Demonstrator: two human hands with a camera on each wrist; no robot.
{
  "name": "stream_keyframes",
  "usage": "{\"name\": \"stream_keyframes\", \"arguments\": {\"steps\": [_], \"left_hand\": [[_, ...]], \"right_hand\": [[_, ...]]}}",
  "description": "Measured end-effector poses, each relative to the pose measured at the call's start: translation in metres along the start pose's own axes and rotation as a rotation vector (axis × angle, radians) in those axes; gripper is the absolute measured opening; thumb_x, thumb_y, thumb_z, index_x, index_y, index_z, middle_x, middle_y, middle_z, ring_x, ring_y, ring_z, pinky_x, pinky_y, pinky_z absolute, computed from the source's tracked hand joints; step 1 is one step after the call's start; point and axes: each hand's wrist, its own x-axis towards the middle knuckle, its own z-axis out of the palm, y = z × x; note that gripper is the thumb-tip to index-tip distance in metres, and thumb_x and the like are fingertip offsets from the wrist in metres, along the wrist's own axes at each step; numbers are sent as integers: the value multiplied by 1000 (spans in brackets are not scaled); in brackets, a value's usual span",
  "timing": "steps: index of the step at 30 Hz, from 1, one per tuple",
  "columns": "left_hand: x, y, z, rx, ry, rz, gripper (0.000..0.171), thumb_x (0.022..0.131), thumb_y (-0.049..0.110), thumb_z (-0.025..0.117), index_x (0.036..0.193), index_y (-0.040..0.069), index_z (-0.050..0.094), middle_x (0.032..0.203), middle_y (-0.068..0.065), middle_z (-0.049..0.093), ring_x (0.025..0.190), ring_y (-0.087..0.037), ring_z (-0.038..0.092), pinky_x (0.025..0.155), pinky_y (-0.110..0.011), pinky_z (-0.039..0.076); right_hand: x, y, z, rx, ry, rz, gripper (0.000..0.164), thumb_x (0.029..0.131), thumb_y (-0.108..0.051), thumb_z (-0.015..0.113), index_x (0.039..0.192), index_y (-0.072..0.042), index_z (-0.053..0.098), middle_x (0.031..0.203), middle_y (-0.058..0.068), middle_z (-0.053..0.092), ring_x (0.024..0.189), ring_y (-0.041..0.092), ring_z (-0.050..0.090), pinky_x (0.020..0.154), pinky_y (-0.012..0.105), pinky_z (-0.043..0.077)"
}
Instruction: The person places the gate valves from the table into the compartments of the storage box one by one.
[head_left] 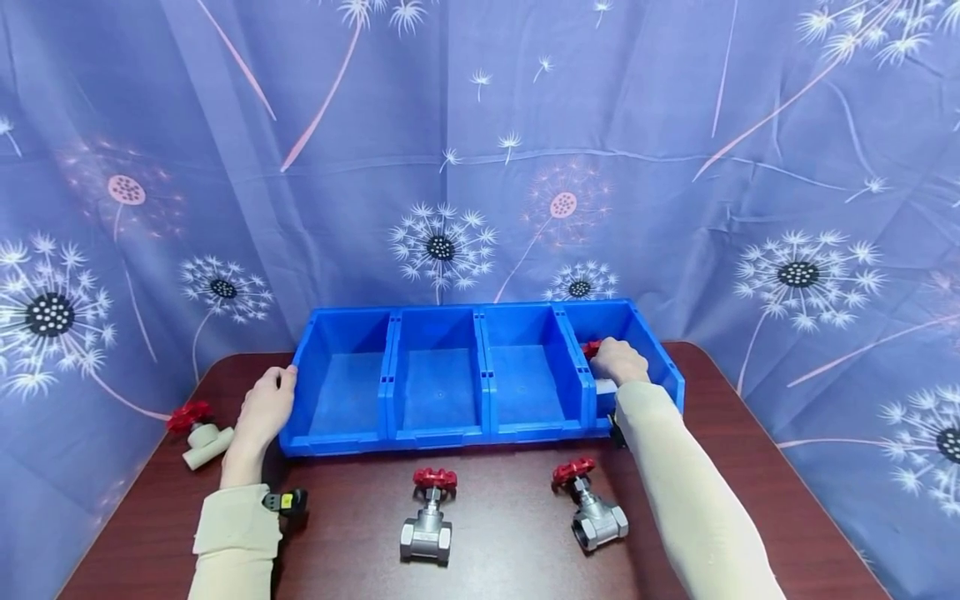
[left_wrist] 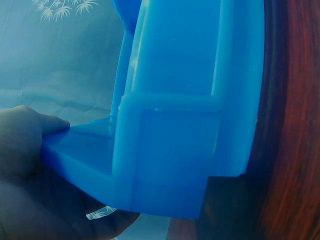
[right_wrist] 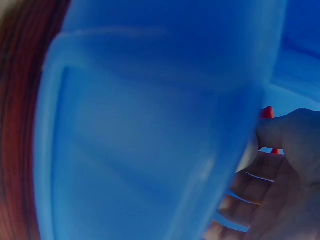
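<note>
A row of joined blue bins (head_left: 438, 433) has several compartments side by side. My left hand (head_left: 264, 408) grips the leftmost bin's outer wall; in the left wrist view the thumb lies on one side of the wall (left_wrist: 75, 155) and the fingers on the other. My right hand (head_left: 621, 362) reaches down into the rightmost compartment and holds a valve with a red handwheel (head_left: 590, 348) and a whitish body. The right wrist view shows the thumb and fingers curled at that valve (right_wrist: 246, 157), partly hidden behind the blue bin wall.
In front of the bins lie two metal valves with red handwheels, one at the middle (head_left: 426, 533) and one to the right (head_left: 598, 518). A cream plastic valve (head_left: 206, 442) with a red handwheel lies at the table's left edge. Behind hangs a blue dandelion-print curtain (head_left: 480, 167).
</note>
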Motion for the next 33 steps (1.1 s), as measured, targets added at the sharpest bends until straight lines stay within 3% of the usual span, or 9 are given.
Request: {"name": "stream_keyframes", "arguments": {"steps": [10,20,33], "left_hand": [[-1,2,3,11,1,-23,60,104,51,23,122,-1,49,115,-28,55,104,-47,51,78,-57,39],[0,0,3,22,16,-19,60,104,51,22,119,0,49,113,-27,55,103,-47,51,78,-58,38],[2,-1,2,29,28,-22,58,103,52,23,115,3,51,110,-25,56,103,-48,51,77,-58,37]], "right_hand": [[2,8,6,18,-21,23,30,94,-22,58,110,3,58,98,22,62,91,38,58,86,59,44],[3,7,4,0,-8,13,29,96,-22,51,110,2,59,105,24,61,94,41,58,86,60,43],[-3,1,-16,-27,-5,-27,28,99,-24,45,98,1,57,100,24,59,91,40,58,80,56,47]]}}
